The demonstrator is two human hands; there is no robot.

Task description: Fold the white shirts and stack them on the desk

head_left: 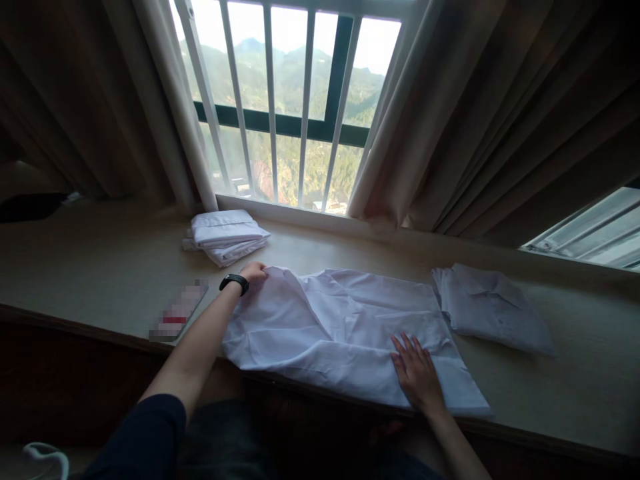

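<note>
Single head-worn view, close above the window ledge [100, 267], angled forward and down, facing the barred window [285, 107]

Spread shirt [340, 320] laid on counter [100, 267]; folded stack [226, 236] behind-left, apparently another shirt [493, 308] right.

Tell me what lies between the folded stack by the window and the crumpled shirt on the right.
In the head view, the spread white shirt lies between them, both hands on it.

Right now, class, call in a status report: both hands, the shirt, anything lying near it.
Left hand grips the spread shirt at its far left edge. Right hand flat on it. Folded stack behind, another shirt right.
</note>
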